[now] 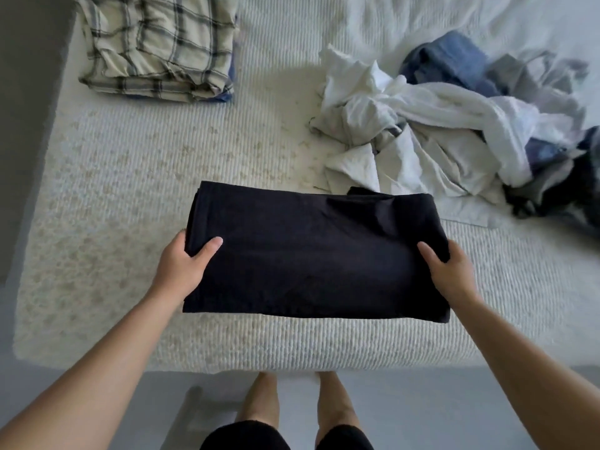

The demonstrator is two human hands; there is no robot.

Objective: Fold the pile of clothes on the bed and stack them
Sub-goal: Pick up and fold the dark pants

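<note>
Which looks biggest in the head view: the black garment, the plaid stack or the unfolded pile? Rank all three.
1. unfolded pile, spreading widest, cut off at the frame's right edge
2. black garment, nearest the camera, which may flatter it
3. plaid stack, farther off and partly cropped, so its rank is unsure

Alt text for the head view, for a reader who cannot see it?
Both hands, left hand and right hand, grip the side edges of a folded black garment on a white bed. Folded plaid stack far left, unfolded pile right.
</note>
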